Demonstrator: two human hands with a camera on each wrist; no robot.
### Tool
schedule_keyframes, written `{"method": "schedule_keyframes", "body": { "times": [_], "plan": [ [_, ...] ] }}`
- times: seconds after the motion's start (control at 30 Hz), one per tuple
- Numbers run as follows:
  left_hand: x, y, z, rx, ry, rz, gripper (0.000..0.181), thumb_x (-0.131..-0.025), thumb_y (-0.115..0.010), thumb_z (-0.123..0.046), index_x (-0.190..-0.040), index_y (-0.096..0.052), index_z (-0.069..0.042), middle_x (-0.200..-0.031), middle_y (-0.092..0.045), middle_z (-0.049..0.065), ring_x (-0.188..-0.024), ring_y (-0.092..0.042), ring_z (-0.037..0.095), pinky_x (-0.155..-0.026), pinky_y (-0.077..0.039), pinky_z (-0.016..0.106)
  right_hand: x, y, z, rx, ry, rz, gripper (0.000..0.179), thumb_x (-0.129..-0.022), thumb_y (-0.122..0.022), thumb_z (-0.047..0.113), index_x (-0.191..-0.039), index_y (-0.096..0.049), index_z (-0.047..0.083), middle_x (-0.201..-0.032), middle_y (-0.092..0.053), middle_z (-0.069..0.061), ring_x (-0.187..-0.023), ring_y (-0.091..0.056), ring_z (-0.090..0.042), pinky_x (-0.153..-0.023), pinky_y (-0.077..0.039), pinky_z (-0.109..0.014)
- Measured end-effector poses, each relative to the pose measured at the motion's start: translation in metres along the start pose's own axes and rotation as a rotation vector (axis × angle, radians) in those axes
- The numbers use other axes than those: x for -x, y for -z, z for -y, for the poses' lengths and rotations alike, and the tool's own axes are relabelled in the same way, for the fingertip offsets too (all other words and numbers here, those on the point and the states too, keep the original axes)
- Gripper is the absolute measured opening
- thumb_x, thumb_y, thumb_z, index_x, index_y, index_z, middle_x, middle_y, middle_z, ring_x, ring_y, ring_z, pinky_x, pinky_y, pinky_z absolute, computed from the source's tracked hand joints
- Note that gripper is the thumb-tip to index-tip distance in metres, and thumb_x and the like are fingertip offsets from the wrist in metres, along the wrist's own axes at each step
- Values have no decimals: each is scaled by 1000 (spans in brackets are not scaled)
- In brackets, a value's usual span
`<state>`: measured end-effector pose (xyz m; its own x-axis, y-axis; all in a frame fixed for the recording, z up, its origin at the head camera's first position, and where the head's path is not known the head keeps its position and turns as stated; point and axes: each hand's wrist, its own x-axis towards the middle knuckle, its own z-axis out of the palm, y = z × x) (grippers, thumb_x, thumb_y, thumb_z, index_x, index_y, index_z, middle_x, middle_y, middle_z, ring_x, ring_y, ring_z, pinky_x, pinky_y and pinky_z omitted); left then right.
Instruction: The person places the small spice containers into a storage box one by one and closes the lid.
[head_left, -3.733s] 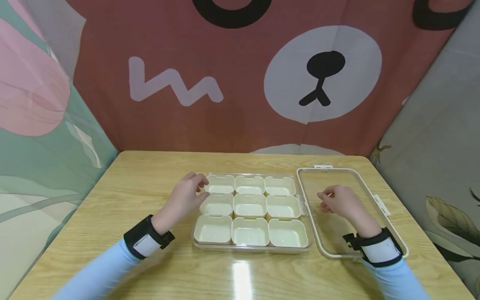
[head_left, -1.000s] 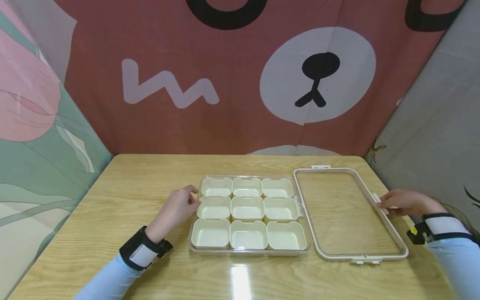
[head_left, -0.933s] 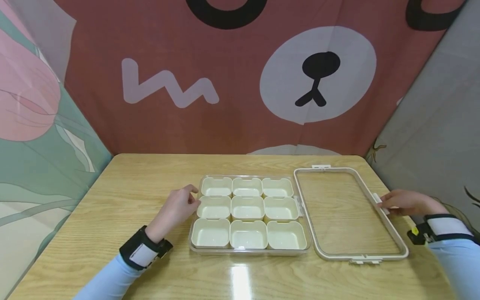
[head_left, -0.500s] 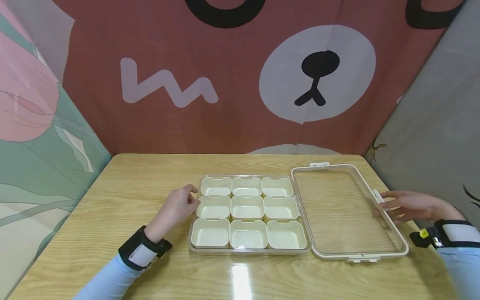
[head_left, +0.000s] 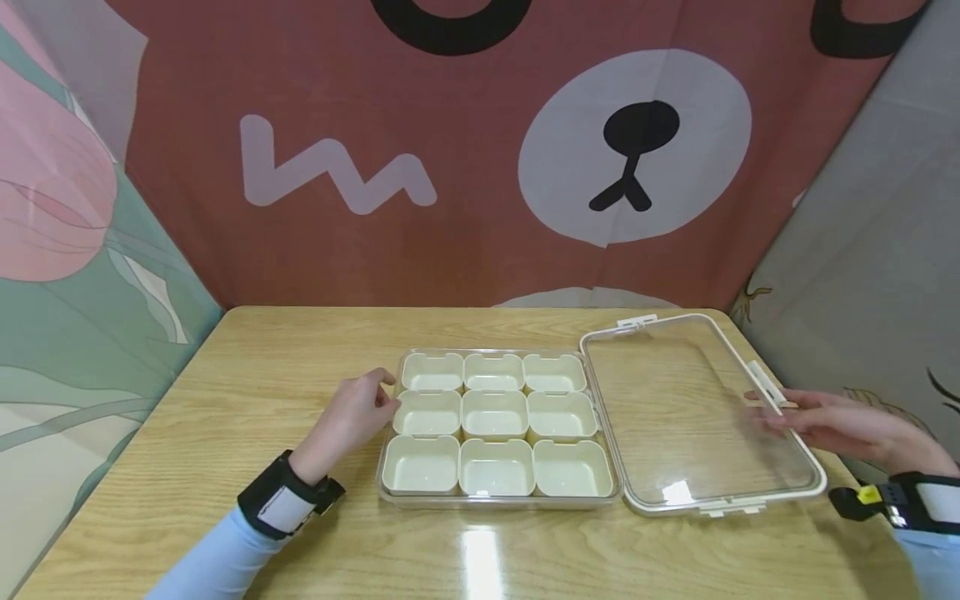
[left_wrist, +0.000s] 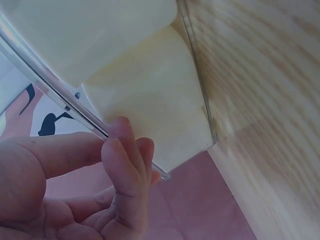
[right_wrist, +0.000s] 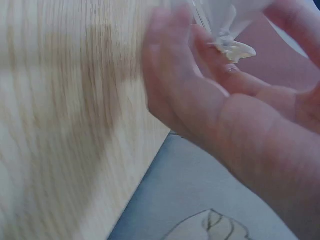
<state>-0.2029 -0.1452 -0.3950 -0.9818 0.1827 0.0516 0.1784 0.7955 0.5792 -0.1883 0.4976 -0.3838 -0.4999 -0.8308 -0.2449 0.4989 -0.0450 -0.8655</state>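
Observation:
A clear box (head_left: 501, 503) holds rows of cream cups (head_left: 497, 467) on the wooden table. At its left edge is my left hand (head_left: 341, 429), fingers bent and fingertips touching the outer wall; in the left wrist view they lie against the rim. To the box's right, a clear lid with a white frame (head_left: 630, 498) leans up, its right side raised off the table and its left side low against the box. My right hand (head_left: 847, 425) holds the lid's right edge near the clip (head_left: 767, 383), with fingers seen through the clear panel underneath. The right fingertips are blurred.
The wooden table (head_left: 300, 350) reaches back to a curtain (head_left: 450, 250) with a bear print. Patterned cloth hangs at the left and right sides. Bare tabletop shows left of and in front of the box.
My right hand went from over the lid to its right edge, then raised that side, tilting the lid. The left hand slid slightly toward me along the box's left edge, then stayed put.

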Motion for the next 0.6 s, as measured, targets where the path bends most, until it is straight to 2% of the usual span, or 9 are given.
{"method": "schedule_keyframes", "body": {
  "times": [0.13, 0.23, 0.37, 0.53, 0.6],
  "plan": [
    [0, 0, -1, -7, -1, 2, 33, -85, -67, -12, -114, -59, 3, -72, -61, 5, -56, -51, 13, -50, -43, 25, 0, -2, -10, -105, 46, 119, 68, -97, -2, -8, -150, -22, 29, -152, -33, -9, -141, -28, -23, -114, -25, -37],
    [0, 0, 0, -10, 1, 4, 33, -85, -67, -12, -114, -59, 3, -72, -61, 5, -57, -52, 13, -50, -43, 25, -1, -4, -16, -135, 68, 156, 72, -96, 0, -9, -152, -7, 35, -155, -26, -13, -142, -23, -31, -114, -22, -45],
    [1, 0, 0, -7, 7, 8, 33, -86, -66, -12, -114, -59, 2, -72, -61, 5, -56, -51, 13, -50, -43, 25, 1, -10, -19, -74, 26, 99, 75, -98, -5, -8, -148, 0, 47, -153, -30, -9, -140, -29, -27, -112, -29, -45],
    [0, 1, 0, -2, 12, 11, 33, -86, -66, -12, -115, -58, 2, -73, -61, 6, -56, -51, 13, -50, -43, 25, 5, -14, -20, -7, -46, 26, 78, -100, -11, -3, -139, 14, 60, -150, -36, -6, -138, -35, -20, -106, -36, -40],
    [0, 1, 0, 0, 15, 13, 34, -86, -66, -12, -115, -58, 2, -73, -60, 6, -56, -51, 13, -50, -43, 25, 7, -13, -23, 3, -44, 23, 79, -101, -12, -3, -135, 11, 64, -150, -37, -6, -137, -36, -19, -103, -40, -38]
  ]
}}
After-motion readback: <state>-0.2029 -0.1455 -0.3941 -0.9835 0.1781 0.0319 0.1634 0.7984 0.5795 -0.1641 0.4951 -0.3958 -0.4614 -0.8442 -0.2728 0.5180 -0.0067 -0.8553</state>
